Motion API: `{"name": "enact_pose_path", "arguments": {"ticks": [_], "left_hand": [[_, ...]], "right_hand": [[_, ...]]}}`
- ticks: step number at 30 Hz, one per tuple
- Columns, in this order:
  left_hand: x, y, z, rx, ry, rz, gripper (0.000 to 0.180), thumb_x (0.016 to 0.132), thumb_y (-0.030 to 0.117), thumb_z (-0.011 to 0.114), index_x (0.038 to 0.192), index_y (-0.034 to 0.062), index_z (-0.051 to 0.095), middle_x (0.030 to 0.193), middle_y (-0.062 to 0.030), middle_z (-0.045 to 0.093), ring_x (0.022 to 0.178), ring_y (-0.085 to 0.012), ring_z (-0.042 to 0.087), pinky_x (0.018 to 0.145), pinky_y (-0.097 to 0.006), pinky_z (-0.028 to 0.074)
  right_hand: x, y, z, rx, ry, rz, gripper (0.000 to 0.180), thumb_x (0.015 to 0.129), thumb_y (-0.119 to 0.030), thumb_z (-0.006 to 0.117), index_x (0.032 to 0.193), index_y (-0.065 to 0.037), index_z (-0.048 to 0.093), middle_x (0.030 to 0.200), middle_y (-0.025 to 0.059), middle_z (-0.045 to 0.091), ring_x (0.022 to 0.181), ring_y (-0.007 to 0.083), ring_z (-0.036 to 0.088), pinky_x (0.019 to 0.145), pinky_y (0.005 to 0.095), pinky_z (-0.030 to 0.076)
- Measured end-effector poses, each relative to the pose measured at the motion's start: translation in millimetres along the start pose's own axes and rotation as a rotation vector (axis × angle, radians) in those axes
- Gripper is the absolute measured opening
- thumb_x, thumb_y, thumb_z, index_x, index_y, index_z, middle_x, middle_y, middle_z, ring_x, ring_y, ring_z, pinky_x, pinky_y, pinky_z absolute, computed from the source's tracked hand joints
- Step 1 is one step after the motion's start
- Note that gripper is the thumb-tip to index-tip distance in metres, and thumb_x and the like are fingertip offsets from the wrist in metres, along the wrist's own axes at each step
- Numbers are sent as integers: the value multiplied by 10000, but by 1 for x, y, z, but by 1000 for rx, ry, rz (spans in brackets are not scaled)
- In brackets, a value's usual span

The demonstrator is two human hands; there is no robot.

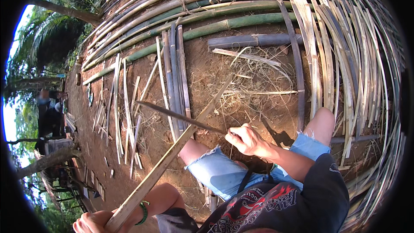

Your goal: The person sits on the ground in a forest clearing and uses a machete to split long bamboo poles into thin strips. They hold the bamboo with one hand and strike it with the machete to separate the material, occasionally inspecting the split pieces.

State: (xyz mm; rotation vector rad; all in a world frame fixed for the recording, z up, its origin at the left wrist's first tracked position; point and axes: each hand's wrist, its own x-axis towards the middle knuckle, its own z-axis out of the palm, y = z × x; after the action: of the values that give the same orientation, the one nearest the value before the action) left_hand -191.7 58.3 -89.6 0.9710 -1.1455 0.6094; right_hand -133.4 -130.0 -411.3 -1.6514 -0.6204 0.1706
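Observation:
A long split bamboo strip (157, 170) runs slantwise from the lower left up toward the middle of the ground. My left hand (92, 221) is closed around its near end, a green braided bracelet (143, 212) on that wrist. In front of my lap my right hand (249, 140) grips a long dark-bladed machete (172, 113), its fingers wrapped round the handle. The blade points left and crosses the strip near its upper part; whether its edge bites into the bamboo cannot be made out. Thin shavings (263, 71) lie tangled beyond the strip's far tip.
Many split bamboo strips (317, 56) are stacked at the right. Long bamboo poles (224, 24) lie across the far side. Dark bamboo pieces (172, 73) and loose slats (116, 108) rest on the dirt at left. Another person (51, 110) is at the far left, near trees.

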Motion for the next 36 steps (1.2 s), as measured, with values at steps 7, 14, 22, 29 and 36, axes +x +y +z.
{"name": "enact_pose_path", "arguments": {"ticks": [7,14,22,29,36], "left_hand": [[1,5,-5,14,-13,-20,300,883,106,579,646,157,403,453,99,301,356,-10,279,375,-196,191],[-1,5,-3,-99,135,39,325,709,-75,537,547,137,352,399,79,338,314,-8,300,369,-161,135],[1,-2,-9,-13,2,4,283,861,75,571,646,157,407,460,102,296,366,-9,276,382,-193,186],[3,4,-8,2,-41,-74,285,867,64,576,649,155,416,469,111,286,370,-3,277,384,-191,190],[0,1,-11,-32,-25,-27,257,843,66,563,648,155,421,458,105,301,362,-4,277,383,-191,191]], "right_hand": [[-3,36,-15,-88,5,443,474,988,-333,466,663,11,491,507,137,354,456,181,361,457,394,308],[-10,44,-6,-57,-35,318,509,960,-363,525,619,14,510,468,170,388,440,263,427,463,405,352],[0,34,-12,-44,-81,339,477,987,-362,458,683,4,479,510,126,387,455,208,416,480,406,323],[-9,163,-32,-149,-38,683,674,967,-567,391,597,-14,497,465,77,426,461,205,451,503,419,375],[-6,170,-24,-129,-27,482,655,959,-529,449,564,-7,482,446,103,377,435,235,440,509,439,365]]}}
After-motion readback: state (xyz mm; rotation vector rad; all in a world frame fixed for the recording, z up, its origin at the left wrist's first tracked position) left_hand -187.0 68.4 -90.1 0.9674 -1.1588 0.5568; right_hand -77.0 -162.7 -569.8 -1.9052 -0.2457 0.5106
